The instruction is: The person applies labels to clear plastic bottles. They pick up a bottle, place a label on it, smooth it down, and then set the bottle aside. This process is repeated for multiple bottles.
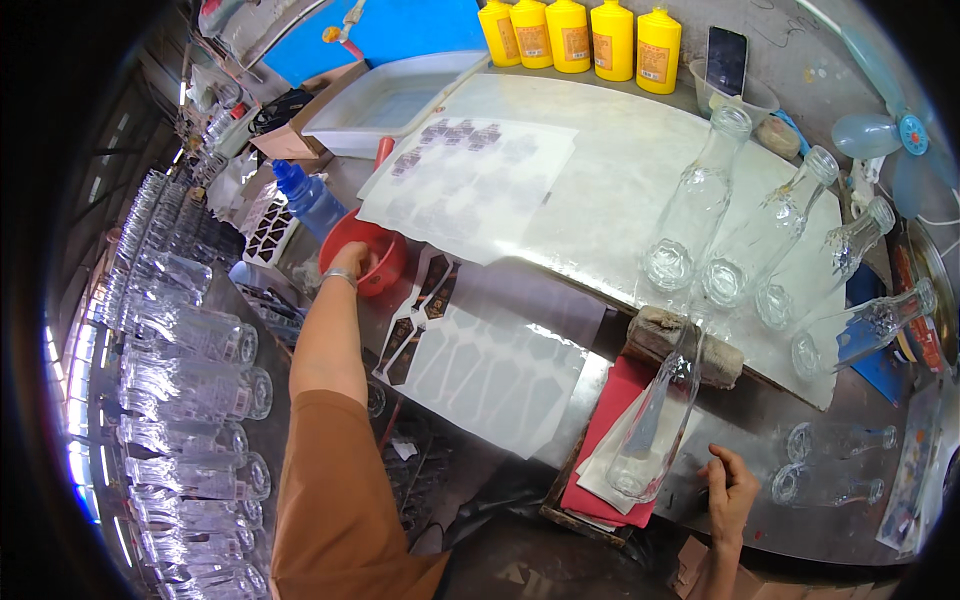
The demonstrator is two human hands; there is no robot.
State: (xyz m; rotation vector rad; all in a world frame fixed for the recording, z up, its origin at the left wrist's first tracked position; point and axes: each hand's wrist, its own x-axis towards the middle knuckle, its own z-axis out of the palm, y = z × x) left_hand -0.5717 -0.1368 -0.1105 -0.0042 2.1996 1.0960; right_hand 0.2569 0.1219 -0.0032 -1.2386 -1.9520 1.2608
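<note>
My left hand [348,259] reaches down into a red plastic bowl [390,268]; its fingers are mostly hidden inside. My right hand [732,486] is raised over the table's near edge, holding nothing, with its fingers loosely bent and apart. To its left a clear glass bottle [655,420] lies tilted, its neck end against a worn grey-brown padded roll [720,362] and its base on white cloths over a red cloth [586,472]. Between the bowl and bottle are a sheet of pale shapes [490,375] and a dark-patterned decal sheet [425,310].
Several clear bottles [690,215] stand on the pale board [620,150] at right; two more [835,445] lie near my right hand. Yellow bottles [655,50], a phone [726,60] and a blue fan [910,133] line the back. Rows of glassware [190,385] fill the left.
</note>
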